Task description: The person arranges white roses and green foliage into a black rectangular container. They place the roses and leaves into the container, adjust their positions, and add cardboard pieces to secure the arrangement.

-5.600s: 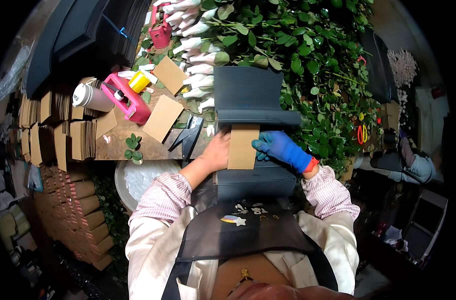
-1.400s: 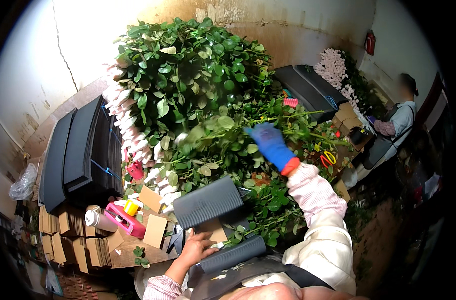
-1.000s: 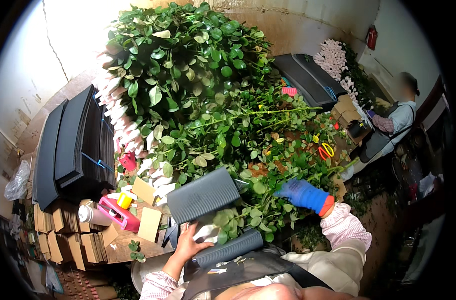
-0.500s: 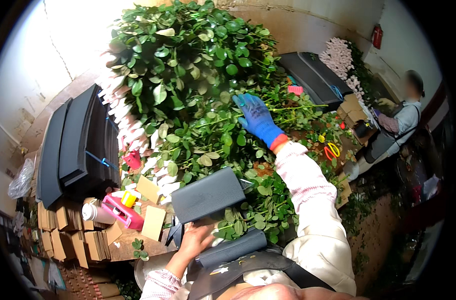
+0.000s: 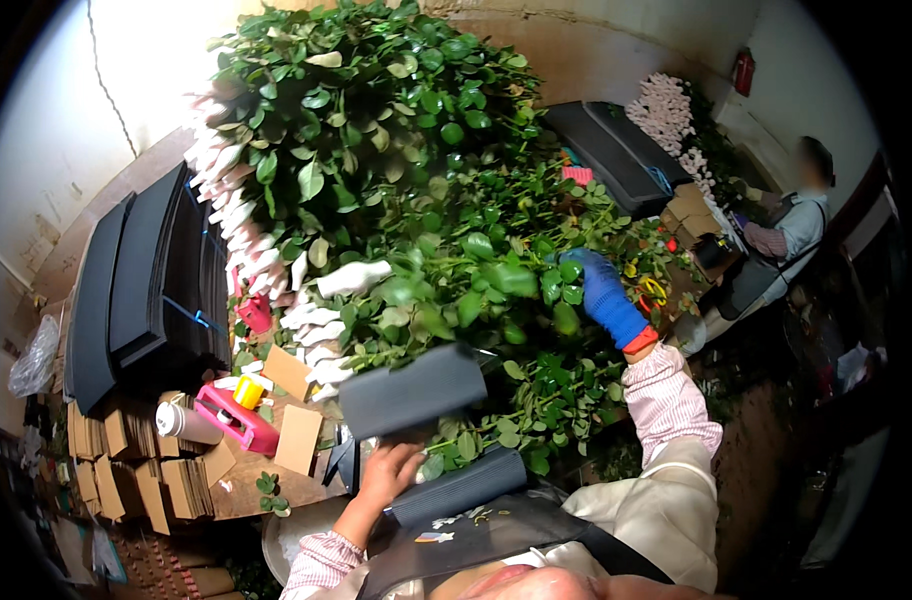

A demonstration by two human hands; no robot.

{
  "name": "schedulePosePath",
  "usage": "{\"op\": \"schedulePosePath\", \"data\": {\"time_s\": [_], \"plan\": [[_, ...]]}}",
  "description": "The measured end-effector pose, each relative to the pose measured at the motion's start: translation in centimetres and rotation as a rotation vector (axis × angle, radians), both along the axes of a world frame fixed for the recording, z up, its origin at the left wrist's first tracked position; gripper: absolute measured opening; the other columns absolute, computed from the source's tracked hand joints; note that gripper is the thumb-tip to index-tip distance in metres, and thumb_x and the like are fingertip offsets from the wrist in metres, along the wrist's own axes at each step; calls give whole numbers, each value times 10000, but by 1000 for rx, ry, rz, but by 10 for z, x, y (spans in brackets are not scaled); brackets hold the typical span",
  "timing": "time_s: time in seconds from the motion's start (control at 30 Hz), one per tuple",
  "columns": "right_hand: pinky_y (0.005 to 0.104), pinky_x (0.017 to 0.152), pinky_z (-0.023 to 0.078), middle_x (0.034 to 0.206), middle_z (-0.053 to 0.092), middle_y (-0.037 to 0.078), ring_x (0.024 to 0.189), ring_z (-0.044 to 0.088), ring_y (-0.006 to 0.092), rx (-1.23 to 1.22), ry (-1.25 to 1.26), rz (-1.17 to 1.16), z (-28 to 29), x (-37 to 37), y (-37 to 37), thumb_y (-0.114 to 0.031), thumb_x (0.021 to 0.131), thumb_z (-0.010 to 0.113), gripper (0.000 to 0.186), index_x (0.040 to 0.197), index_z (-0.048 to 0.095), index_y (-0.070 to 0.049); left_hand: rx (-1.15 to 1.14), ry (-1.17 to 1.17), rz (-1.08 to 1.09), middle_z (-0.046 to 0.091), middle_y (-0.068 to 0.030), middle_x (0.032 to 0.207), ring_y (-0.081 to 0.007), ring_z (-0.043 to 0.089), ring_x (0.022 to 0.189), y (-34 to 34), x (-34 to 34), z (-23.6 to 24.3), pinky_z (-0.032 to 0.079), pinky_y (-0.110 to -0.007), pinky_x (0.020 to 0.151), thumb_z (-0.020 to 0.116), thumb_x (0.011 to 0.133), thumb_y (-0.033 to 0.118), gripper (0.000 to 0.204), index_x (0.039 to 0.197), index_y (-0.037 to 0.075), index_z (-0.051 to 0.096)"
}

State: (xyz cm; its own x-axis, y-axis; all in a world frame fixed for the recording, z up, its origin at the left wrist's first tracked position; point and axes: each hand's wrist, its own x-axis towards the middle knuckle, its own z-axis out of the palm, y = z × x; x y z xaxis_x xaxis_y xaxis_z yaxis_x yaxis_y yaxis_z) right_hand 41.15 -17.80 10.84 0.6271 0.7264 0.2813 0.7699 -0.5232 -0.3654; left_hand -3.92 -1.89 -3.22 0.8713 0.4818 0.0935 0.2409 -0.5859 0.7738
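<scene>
My right hand (image 5: 598, 290), in a blue glove with an orange cuff, is closed on a leafy rose stem at the right of the table. That stem runs left to a white-sleeved flower head (image 5: 354, 278), and its leaves are blurred. My bare left hand (image 5: 384, 480) lies with bent fingers beside a dark corrugated sheet (image 5: 413, 390); what the fingers hold, if anything, is hidden. Between this raised sheet and a lower, curved corrugated part (image 5: 466, 487) near my apron lie leafy stems (image 5: 516, 420). A big heap of roses (image 5: 376, 130) rises behind.
Stacked dark sheets (image 5: 156, 280) stand at left, above bundled cardboard pieces (image 5: 126, 435). Nearby are a white cup (image 5: 186, 420), a pink holder (image 5: 238, 420) and black scissors (image 5: 343, 460). Yellow-handled scissors (image 5: 654, 290) lie at right. Further off, another person (image 5: 786, 240) works beside more dark sheets (image 5: 616, 155).
My right hand has moved right and toward me, drawing the rose stem along; its white-sleeved head now shows above the leaves. My left hand stays almost in place. The view has shifted slightly.
</scene>
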Motion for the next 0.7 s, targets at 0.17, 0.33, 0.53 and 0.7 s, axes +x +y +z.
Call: {"op": "schedulePosePath", "data": {"time_s": [0.17, 0.33, 0.53, 0.7], "plan": [[430, 914, 529, 1153, 659, 112, 1063, 639, 340, 70, -319, 97, 25, -15, 17, -173, 732, 793, 435, 1151, 690, -117, -44, 60, -36, 738, -164, 886, -331, 704, 844, 0, 0, 1, 554, -412, 751, 761, 891, 198, 199, 1029, 55, 768], [447, 943, 510, 1151, 661, 120, 1080, 636, 342, 110, -377, 150, 41, -28, 54, -154, 719, 814, 513, 1209, 664, -137, 95, 5, -48, 726, -126, 959, -328, 674, 853, -1, 1, 6, 547, -416, 761, 772, 872, 185, 172, 996, 66, 766], [440, 861, 531, 1050, 675, 98, 982, 665, 310, -84, -431, 109, 34, -36, 41, -152, 786, 795, 474, 1240, 665, -178, 107, -59, -43, 735, -105, 846, -309, 679, 764, -2, 2, 5, 541, -410, 699, 779, 867, 196, 182, 1005, 78, 782], [422, 905, 545, 1103, 708, 104, 1016, 681, 307, -62, -203, 311, 40, -48, -8, -94, 753, 799, 545, 1280, 677, -165, -55, 174, -4, 753, -147, 876, -280, 723, 744, 0, 0, 1, 558, -365, 696, 733, 919, 203, 222, 1091, 71, 775]]}}
